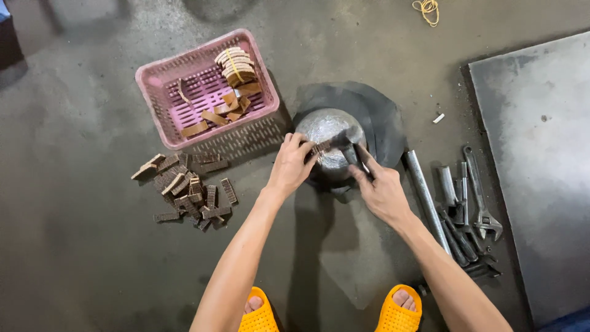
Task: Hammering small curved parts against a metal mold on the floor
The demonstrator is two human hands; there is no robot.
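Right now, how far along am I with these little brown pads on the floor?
Looks done: a banded bundle of brown pads and a few loose ones lie in the pink plastic basket. In hand: your left hand holds one pad on the round silver metal block while your right hand works a dark tool. Left: the heap of dark ridged pads on the floor.

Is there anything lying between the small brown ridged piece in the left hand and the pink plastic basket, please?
Nothing visible does. The left hand holds the small brown ridged piece over the round metal block; only bare concrete floor separates it from the pink plastic basket.
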